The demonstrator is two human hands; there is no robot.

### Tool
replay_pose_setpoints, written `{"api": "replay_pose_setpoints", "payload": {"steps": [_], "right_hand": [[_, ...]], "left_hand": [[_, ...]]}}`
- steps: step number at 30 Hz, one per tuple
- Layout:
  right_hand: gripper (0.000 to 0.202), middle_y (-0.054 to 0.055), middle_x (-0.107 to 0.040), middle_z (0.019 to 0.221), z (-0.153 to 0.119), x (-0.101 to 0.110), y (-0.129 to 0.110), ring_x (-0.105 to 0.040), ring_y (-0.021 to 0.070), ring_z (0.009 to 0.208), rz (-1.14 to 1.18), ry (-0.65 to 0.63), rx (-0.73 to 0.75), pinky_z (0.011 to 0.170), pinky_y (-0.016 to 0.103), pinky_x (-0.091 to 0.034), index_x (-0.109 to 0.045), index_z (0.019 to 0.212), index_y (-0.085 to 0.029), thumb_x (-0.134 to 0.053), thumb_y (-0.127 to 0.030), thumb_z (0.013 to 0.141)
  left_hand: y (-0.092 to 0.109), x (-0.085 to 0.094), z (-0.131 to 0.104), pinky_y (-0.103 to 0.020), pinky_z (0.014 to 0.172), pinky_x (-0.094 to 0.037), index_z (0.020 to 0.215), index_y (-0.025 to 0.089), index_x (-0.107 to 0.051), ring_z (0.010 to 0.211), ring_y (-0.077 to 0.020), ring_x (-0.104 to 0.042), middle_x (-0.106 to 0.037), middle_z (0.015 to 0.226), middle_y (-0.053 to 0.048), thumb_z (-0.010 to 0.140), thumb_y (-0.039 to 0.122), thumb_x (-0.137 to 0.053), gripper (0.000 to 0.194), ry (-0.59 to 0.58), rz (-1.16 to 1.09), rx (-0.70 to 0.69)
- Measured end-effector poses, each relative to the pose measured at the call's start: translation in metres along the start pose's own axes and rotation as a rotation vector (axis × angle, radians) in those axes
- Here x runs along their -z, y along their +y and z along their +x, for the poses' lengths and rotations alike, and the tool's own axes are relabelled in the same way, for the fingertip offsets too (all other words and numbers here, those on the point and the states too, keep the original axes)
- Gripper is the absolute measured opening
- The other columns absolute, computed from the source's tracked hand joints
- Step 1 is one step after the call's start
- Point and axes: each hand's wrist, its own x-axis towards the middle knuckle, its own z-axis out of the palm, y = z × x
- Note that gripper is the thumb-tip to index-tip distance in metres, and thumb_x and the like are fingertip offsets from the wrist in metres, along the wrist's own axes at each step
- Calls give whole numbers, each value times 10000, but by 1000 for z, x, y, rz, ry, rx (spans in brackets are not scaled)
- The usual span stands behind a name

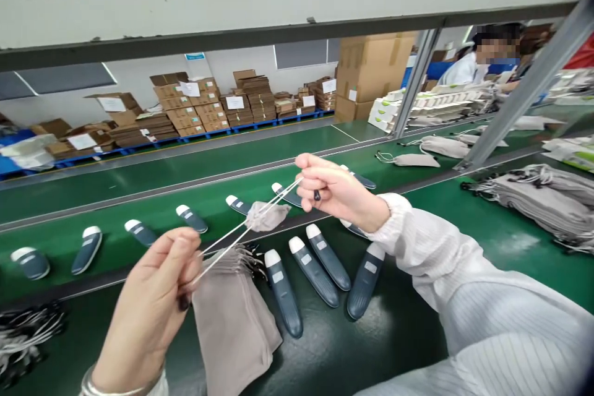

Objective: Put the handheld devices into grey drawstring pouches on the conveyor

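Observation:
White drawstring cords (226, 240) stretch taut between my two hands, running through the gathered mouth of a small grey drawstring pouch (266, 216). My left hand (155, 294) is closed on one end of the cords, with a dark bead-like piece at its fingers. At the other end, my right hand (336, 189) pinches the cords, and a small black piece shows at its fingers. Below the pouch lies a stack of flat grey drawstring bags (234, 322). Beside that stack are several dark blue handheld devices with white tips (284, 294).
More of these devices (87, 250) lie spaced along the green conveyor belt (153, 198). Black and white cords (28, 337) are heaped at lower left. Grey bags (547, 198) pile up at right, near a metal post (524, 77). A co-worker (482, 59) sits beyond; cartons (185, 102) line the wall.

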Motion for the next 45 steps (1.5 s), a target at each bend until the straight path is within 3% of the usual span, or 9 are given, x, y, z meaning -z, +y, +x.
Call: {"api": "replay_pose_setpoints", "payload": {"steps": [4,8,13,22,25,28,37,41,45], "right_hand": [[145,-117,-233,603,-1,55,-27,-226,80,478,-289,451,327,773,302,-550,-470,937,-253,-592,-242,858],[53,-50,-419,675,7,142,-42,-477,135,604,-942,882,469,782,304,-491,-504,968,-253,-465,-261,932],[132,73,-623,853,15,223,-14,-583,205,818,-1452,838,105,872,365,-441,-558,1009,-193,-571,-234,885],[324,68,-583,705,25,251,19,-609,247,807,-1374,841,-163,782,422,-457,-397,672,-261,-677,-330,821],[368,40,-573,720,39,238,15,-587,221,801,-1324,863,-114,822,409,-443,-370,707,-264,-734,-241,761],[354,2,-556,740,62,196,20,-557,173,688,-1196,795,26,751,370,-459,-401,826,-257,-749,-212,772],[278,-25,-605,780,58,-21,71,-594,135,520,-528,-2,158,436,253,-497,-453,1064,-251,-643,-391,917],[326,-15,-603,888,52,-52,91,-598,124,598,-516,-80,281,500,247,-520,-445,1131,-267,-654,-412,927],[300,27,-633,1035,52,-64,93,-639,157,810,-636,-194,310,680,278,-525,-515,1186,-246,-591,-440,970]], "left_hand": [[-31,12,4,-288,603,-538,1108,299,-684,963,-252,-663,-678,1115,-69,833,561,-681,379,-82,514,-341],[-71,49,-3,-295,586,-503,1038,325,-694,948,-251,-676,-697,1136,-33,889,515,-605,257,-26,956,-526],[-90,67,-9,-374,783,-480,976,288,-659,876,-251,-662,-715,971,-39,943,391,-554,151,42,1120,-784],[-77,67,2,-426,894,-419,891,265,-640,881,-247,-675,-736,883,-6,917,158,-564,134,-59,1372,-1119],[-76,67,-1,-419,940,-414,886,264,-643,899,-224,-680,-757,923,5,890,105,-603,164,-60,1402,-1180],[-76,61,-4,-407,998,-396,875,266,-644,923,-190,-683,-765,924,31,893,64,-595,209,-51,1403,-1179],[-65,50,-5,-432,991,-382,818,220,-584,921,-179,-656,-727,857,25,919,45,-526,209,-207,1199,-921],[-49,48,-16,-337,790,-444,800,211,-551,807,-151,-599,-655,820,13,931,115,-566,163,-264,780,-599],[-37,33,-21,-284,733,-478,783,208,-587,858,-157,-582,-603,878,-15,898,187,-650,133,-163,488,-479]]}}
